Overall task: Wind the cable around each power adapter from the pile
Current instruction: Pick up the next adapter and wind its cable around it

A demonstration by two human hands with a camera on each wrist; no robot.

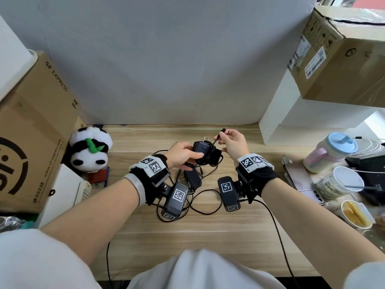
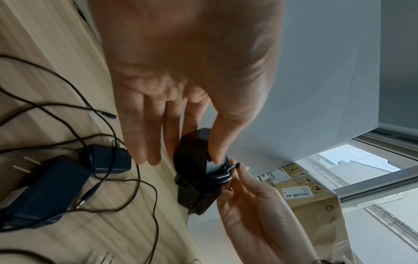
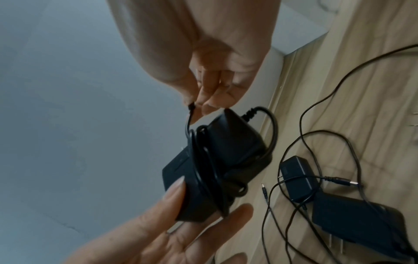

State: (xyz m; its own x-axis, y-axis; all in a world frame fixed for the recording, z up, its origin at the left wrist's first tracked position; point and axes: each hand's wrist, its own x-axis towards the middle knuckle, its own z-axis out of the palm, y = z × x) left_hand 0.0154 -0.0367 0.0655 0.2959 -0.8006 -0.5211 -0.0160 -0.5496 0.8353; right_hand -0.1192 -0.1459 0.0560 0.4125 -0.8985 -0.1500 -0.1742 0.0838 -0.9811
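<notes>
My left hand (image 1: 187, 154) grips a black power adapter (image 1: 203, 150) above the wooden desk (image 1: 208, 236), thumb on top and prongs pointing away. Its cable is wrapped several turns around the body (image 3: 217, 166). My right hand (image 1: 225, 135) pinches the cable's plug end (image 1: 222, 130) just right of the adapter; the right wrist view shows this pinch (image 3: 192, 107). In the left wrist view the left hand (image 2: 187, 142) holds the adapter (image 2: 196, 178). Two more black adapters (image 2: 110, 159) (image 2: 45, 192) lie on the desk below with loose, tangled cables (image 1: 208, 211).
A cardboard box (image 1: 31, 130) and a panda plush (image 1: 89, 151) stand at the left. At the right are a white shelf (image 1: 291, 113) bearing another box (image 1: 341, 57), a lidded cup (image 1: 331, 151), paper cups (image 1: 343, 182) and a phone (image 1: 302, 184).
</notes>
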